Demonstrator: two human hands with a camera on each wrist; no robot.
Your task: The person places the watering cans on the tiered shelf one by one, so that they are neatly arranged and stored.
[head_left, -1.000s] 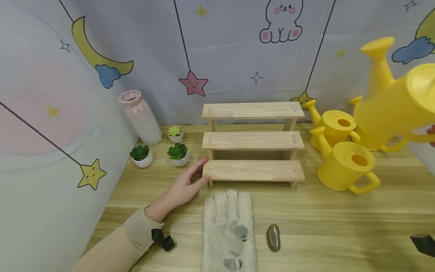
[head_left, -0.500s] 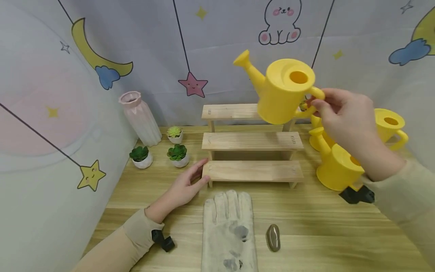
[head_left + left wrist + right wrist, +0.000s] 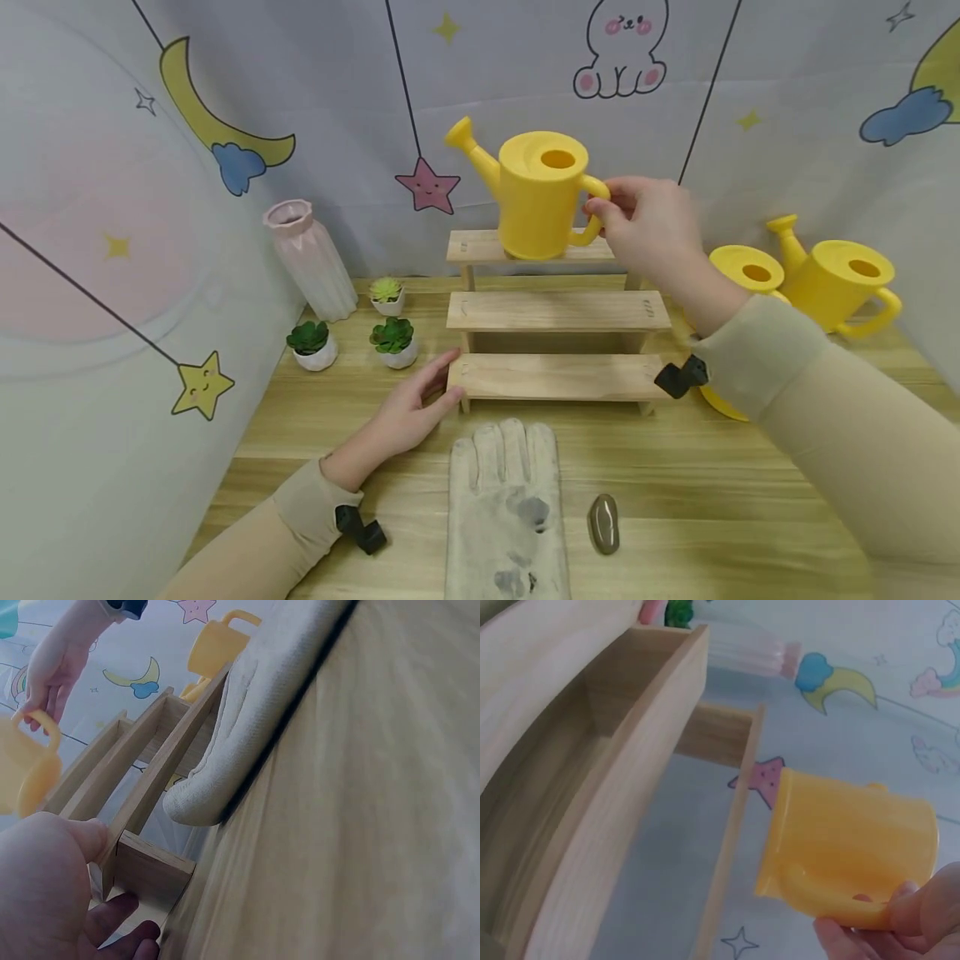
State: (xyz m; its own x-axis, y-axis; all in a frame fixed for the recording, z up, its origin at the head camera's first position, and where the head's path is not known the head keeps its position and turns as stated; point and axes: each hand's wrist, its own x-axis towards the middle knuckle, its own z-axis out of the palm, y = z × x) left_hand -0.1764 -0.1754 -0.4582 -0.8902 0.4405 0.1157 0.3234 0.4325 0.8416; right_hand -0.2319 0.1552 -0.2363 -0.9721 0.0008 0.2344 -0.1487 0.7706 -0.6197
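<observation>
My right hand (image 3: 656,225) pinches the handle of a yellow watering can (image 3: 536,196) at the top tier of a three-tier wooden shelf stand (image 3: 555,377). The can is upright, spout to the left, its base overlapping the top board in the head view. In the right wrist view, the can's base (image 3: 776,832) faces the top board's edge, a gap showing between them. At the stand's left end, my left hand (image 3: 408,408) holds the lowest board, thumb at the front corner and fingers around the end, as the left wrist view shows.
More yellow watering cans (image 3: 843,283) stand at right, one mostly hidden behind my right sleeve. Potted succulents (image 3: 393,342) and a pink-white vase (image 3: 311,262) are at left. A grey-stained glove (image 3: 502,508) and a brown stone (image 3: 603,525) lie in front.
From the far right, my right hand has carried the watering can leftward and then slightly down to the top board. My left hand has stayed at the stand's end.
</observation>
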